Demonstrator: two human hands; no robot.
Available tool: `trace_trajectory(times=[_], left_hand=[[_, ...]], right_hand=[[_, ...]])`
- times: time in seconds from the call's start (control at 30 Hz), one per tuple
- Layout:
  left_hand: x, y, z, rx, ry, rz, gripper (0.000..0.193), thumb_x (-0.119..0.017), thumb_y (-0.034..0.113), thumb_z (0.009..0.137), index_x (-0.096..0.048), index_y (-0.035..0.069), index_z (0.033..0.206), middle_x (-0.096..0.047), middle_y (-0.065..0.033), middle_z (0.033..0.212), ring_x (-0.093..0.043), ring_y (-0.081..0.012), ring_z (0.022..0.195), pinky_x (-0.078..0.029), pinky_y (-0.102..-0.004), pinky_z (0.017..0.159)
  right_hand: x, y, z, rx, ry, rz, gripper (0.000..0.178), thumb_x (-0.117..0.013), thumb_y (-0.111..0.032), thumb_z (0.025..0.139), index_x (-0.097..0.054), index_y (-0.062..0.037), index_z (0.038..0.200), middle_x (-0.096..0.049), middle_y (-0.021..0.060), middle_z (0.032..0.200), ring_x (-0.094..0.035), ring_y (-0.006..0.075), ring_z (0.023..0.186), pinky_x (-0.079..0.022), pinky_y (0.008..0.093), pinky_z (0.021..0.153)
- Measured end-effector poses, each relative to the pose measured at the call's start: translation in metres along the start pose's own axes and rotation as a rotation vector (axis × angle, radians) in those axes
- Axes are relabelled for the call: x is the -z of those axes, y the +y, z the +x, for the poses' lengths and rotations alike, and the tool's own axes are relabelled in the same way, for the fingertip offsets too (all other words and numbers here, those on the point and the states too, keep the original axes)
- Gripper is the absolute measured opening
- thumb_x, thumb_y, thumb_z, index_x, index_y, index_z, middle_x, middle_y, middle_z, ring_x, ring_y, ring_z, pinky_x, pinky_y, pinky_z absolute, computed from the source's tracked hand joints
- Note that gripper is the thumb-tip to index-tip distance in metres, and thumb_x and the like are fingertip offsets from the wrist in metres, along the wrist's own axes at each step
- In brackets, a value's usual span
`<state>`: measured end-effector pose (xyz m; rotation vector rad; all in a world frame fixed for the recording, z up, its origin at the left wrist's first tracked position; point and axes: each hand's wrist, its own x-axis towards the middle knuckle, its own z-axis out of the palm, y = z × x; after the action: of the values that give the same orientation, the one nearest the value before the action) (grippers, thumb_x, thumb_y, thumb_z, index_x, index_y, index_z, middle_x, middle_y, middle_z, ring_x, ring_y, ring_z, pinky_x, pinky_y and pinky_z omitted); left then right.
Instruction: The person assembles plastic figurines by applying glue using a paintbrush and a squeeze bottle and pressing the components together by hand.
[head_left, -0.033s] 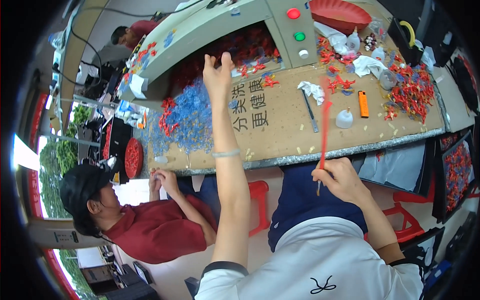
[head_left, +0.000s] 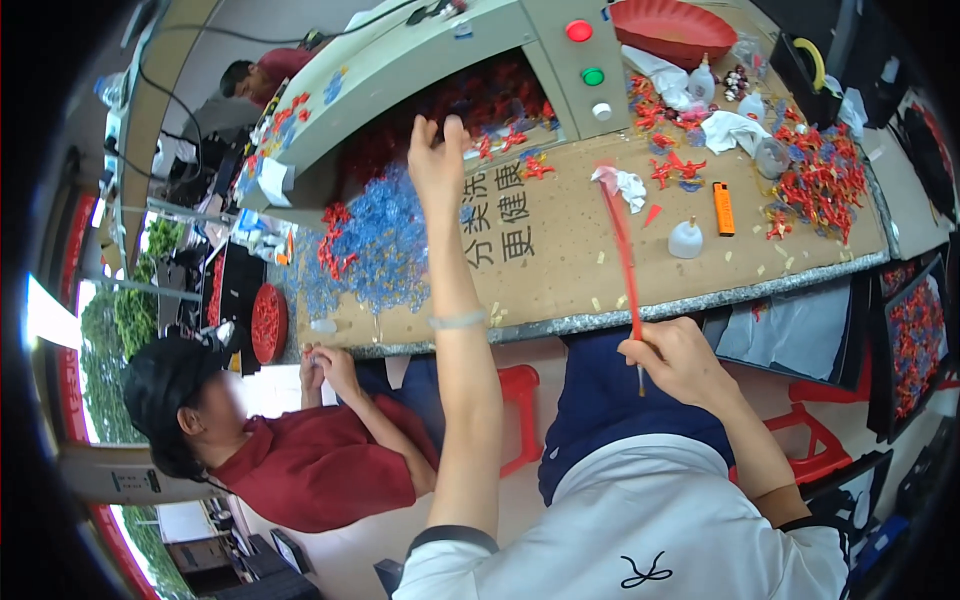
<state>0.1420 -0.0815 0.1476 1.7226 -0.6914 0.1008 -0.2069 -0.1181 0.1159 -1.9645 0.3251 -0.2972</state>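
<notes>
My left hand (head_left: 437,172) reaches up to the opening of a grey-green machine, its thumb and fingers apart with nothing visible between them. Beside that forearm lies a heap of translucent blue pieces (head_left: 375,245) with some red pieces (head_left: 334,228) on it. My right hand (head_left: 678,362), at the table's front edge, is closed around a thin brush (head_left: 627,265). Its long red handle slants up and left over the table, blurred by motion, and its small tip pokes out below my fingers. A crumpled white tissue (head_left: 631,190) lies by the handle's far end.
The machine (head_left: 567,75) has red and green buttons. To the right lie an orange lighter (head_left: 724,209), a squeeze bottle (head_left: 686,240) and a pile of red and blue figures (head_left: 822,190). A person (head_left: 310,445) in dark red sits at my left; a red stool (head_left: 518,420) stands between us.
The brush's red handle has swung left in my right hand. My left hand stays near the machine's opening. The whole view has shifted slightly.
</notes>
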Motion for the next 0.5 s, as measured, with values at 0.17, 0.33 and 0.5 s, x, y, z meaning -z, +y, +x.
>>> trace_trajectory(times=[0.17, 0.33, 0.5], left_hand=[[-0.014, -0.023, -0.108, 0.099, -0.223, -0.155, 0.044, -0.058, 0.008, 0.090, -0.044, -0.005, 0.130, -0.053, -0.0161, 0.124, -0.065, -0.0190, 0.087, -0.053, -0.0265, 0.071], [0.030, -0.028, -0.189, 0.203, -0.193, -0.060, 0.038, -0.050, 0.001, 0.092, -0.044, -0.003, 0.130, -0.052, -0.0161, 0.123, -0.065, -0.0205, 0.087, -0.054, -0.0265, 0.068], [0.031, -0.018, -0.218, 0.269, -0.274, -0.024, 0.039, -0.048, 0.003, 0.093, -0.043, -0.007, 0.130, -0.051, -0.0191, 0.126, -0.065, -0.0211, 0.090, -0.052, -0.0238, 0.068]], right_hand=[[-0.003, 0.026, 0.010, -0.138, -0.007, -0.149, 0.040, -0.057, -0.033, 0.088, -0.063, 0.0005, 0.068, -0.060, 0.0185, 0.062, -0.060, 0.0377, 0.061, -0.047, 0.0439, 0.060], [-0.039, 0.061, 0.089, -0.075, 0.188, -0.348, 0.036, -0.063, -0.032, 0.081, -0.066, 0.0008, 0.068, -0.062, 0.0212, 0.066, -0.065, 0.0364, 0.068, -0.050, 0.0454, 0.059], [-0.034, 0.055, 0.099, -0.114, 0.316, -0.501, 0.020, -0.066, -0.022, 0.080, -0.066, -0.0016, 0.083, -0.064, 0.0187, 0.071, -0.065, 0.0344, 0.067, -0.051, 0.0428, 0.057]])
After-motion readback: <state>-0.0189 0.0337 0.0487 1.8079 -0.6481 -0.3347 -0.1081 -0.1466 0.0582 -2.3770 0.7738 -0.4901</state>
